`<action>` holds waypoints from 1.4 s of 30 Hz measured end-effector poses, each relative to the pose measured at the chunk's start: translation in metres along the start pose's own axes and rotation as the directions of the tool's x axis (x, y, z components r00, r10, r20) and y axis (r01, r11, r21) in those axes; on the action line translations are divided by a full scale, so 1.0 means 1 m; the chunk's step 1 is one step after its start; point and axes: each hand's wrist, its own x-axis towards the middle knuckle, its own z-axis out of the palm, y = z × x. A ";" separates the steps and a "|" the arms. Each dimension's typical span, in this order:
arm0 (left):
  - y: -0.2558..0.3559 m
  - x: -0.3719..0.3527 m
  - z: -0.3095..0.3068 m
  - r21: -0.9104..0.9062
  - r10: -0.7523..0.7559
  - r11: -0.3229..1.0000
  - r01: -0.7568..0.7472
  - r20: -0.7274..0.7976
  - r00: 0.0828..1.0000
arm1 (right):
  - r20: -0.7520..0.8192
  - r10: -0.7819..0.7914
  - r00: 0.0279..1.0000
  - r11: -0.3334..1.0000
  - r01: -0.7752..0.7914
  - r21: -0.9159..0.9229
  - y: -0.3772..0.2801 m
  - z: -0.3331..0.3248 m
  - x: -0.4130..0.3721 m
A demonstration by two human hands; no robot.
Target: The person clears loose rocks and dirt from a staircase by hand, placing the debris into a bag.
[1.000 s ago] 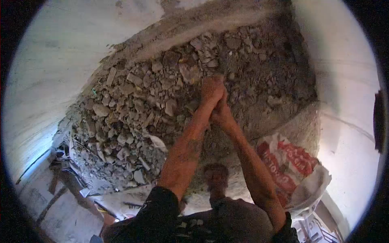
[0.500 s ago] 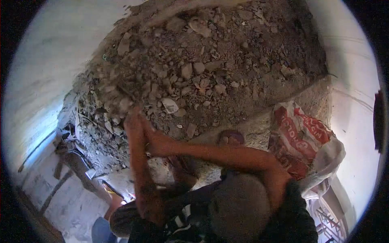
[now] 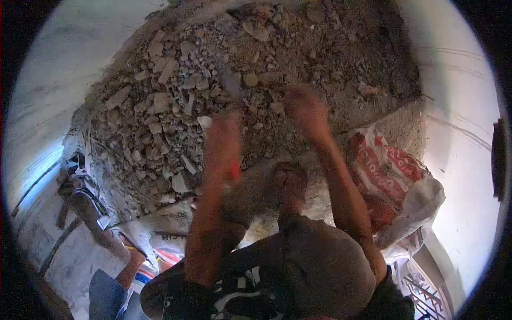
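My left hand (image 3: 223,141), blurred by motion, is closed over the rubble pile (image 3: 160,101) on a tool. The tool's red handle end (image 3: 234,170) sticks out below the hand, and a smeared grey blade (image 3: 232,84) shows above it. To the right, my right hand (image 3: 308,112) hangs over the finer dirt, apart from the left. Its fingers are too blurred to make out, and so is anything in them. Broken stones and a pale flat shard (image 3: 205,124) lie close to the left hand.
A red and white sack (image 3: 392,170) slumps at the right by the pale wall (image 3: 458,133). My foot (image 3: 289,178) is at the pile's near edge. Another person's leg (image 3: 130,269) shows at the lower left, near cables and scraps (image 3: 88,186).
My hands were together at the pile's left side; now they are apart, both farther right, with the right hand farther up the pile. The red handle end has come into view.
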 end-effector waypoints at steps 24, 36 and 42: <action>0.001 -0.007 0.041 0.232 0.028 0.972 -0.032 0.021 0.999 | 0.559 -0.358 0.748 -0.360 -0.662 0.657 0.057 0.197 -0.155; -0.227 -0.041 -0.184 0.545 0.113 0.839 0.018 -0.207 0.972 | 0.797 -0.520 0.309 0.849 0.087 0.520 -0.133 0.199 -0.103; -0.257 -0.046 -0.238 -0.098 -0.098 0.994 0.051 -0.568 0.817 | -0.223 -0.136 0.965 0.990 0.123 -0.071 -0.019 0.065 -0.028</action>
